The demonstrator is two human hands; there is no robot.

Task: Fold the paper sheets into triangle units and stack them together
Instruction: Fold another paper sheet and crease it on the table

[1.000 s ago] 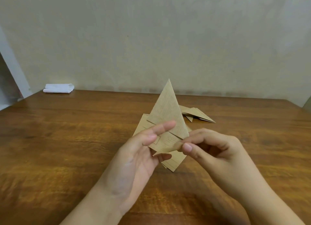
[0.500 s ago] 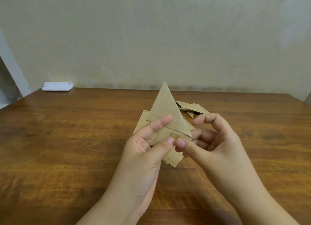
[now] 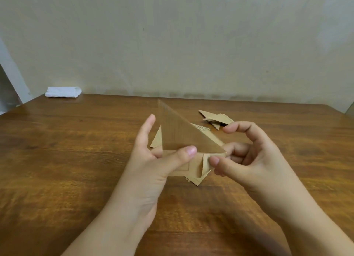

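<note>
A tan folded paper triangle (image 3: 178,135) is held up above the wooden table (image 3: 76,160), its long point aimed up and left. My left hand (image 3: 151,160) grips its lower edge, thumb pressed on the front. My right hand (image 3: 247,156) pinches the triangle's right corner between thumb and fingers. A small flap (image 3: 204,165) hangs below that corner. Under the hands lies a stack of flat tan paper sheets (image 3: 195,176), partly hidden. Several folded triangle units (image 3: 216,119) lie on the table behind my right hand.
A folded white cloth (image 3: 63,92) rests at the table's far left corner. A plain beige wall (image 3: 182,45) rises behind the table. The table's left edge drops off near a white frame (image 3: 11,79).
The triangle has turned from an upright point to a slanted one, tip now leaning left. My hands spread apart; my right hand shifted to the right corner and its fingers opened wider.
</note>
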